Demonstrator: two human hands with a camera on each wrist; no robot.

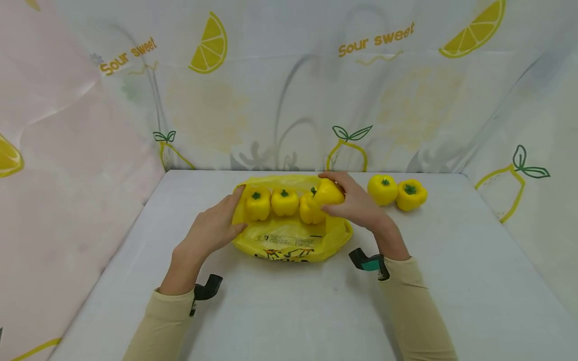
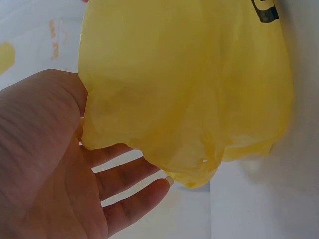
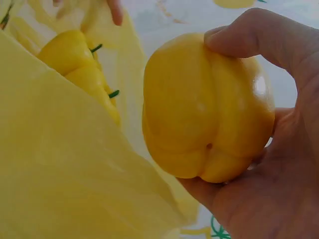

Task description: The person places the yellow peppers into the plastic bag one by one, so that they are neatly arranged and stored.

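Observation:
A yellow plastic bag (image 1: 289, 245) lies with its mouth spread, three yellow bell peppers (image 1: 257, 205) in a row inside it. At the bag's left rim is my left hand (image 1: 209, 225), its thumb and fairly straight fingers spread against the plastic. In the left wrist view the bag (image 2: 174, 74) covers the thumb tip and parts of some fingers (image 2: 134, 204). My right hand (image 1: 354, 200) grips another yellow bell pepper (image 1: 329, 193) over the bag's right side. The right wrist view shows this pepper (image 3: 199, 109) bottom forward between thumb and fingers.
Two more yellow bell peppers (image 1: 383, 190) stand side by side on the white table (image 1: 289, 311), right of the bag near the back edge. A lemon-print cloth (image 1: 280, 100) hangs behind the table, with cloth walls at both sides.

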